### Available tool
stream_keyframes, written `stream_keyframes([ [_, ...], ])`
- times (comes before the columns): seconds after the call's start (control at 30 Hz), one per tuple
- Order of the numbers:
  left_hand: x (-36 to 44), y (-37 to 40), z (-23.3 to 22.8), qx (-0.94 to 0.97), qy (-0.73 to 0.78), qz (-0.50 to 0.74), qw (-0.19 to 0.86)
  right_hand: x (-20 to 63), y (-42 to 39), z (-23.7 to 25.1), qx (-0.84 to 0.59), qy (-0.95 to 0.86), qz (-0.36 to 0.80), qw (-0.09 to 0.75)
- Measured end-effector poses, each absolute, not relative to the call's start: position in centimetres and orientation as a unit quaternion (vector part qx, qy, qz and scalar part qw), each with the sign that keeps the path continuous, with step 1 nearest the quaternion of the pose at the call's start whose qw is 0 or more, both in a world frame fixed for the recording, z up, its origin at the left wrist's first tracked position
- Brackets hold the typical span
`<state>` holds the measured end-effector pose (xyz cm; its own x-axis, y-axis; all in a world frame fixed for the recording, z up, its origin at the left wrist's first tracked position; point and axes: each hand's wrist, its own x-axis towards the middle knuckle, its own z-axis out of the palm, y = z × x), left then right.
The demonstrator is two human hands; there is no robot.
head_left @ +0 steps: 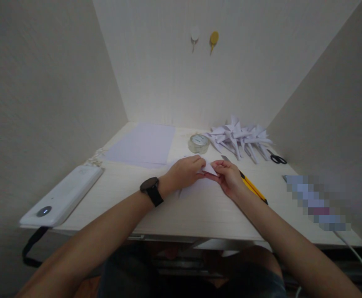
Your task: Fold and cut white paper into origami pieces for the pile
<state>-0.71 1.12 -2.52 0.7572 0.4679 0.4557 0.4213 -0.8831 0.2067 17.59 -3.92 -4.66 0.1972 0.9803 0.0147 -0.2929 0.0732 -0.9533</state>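
Observation:
Both of my hands pinch a small piece of white paper (209, 169) just above the middle of the desk. My left hand (187, 170), with a black watch on its wrist, grips the paper's left side, fingers closed. On the right side, my right hand (230, 176) holds it between thumb and fingers. Part of the paper is hidden behind the fingers. Beside my right forearm lies a yellow and black utility knife (253, 188), its blade end partly covered by the hand. A roll of clear tape (198, 143) lies just beyond my hands.
Flat white sheets (143, 142) lie at the back left. A heap of folded paper pinwheel shapes (238, 138) fills the back right, near black-handled scissors (278, 158). A white device (64, 194) is at the left edge, a blurred-out object (315, 203) at the right. Walls enclose the desk (181, 219).

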Motion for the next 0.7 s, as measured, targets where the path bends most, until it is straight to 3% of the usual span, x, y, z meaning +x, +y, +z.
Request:
stream_keyframes([
  [0.43, -0.6, 1.2, -2.1, 0.882, 0.293, 0.342, 0.138, 17.4, -4.2, -4.2, -0.424, -0.378, 0.546, 0.615],
  [0.57, -0.5, 1.6, -2.1, 0.814, 0.344, 0.387, 0.262, 17.6, -4.2, -4.0, -0.448, -0.408, 0.443, 0.661],
  [0.7, -0.1, 1.9, -2.4, 0.728, 0.398, 0.368, 0.419, 17.6, -4.5, -3.7, -0.453, -0.481, 0.388, 0.642],
])
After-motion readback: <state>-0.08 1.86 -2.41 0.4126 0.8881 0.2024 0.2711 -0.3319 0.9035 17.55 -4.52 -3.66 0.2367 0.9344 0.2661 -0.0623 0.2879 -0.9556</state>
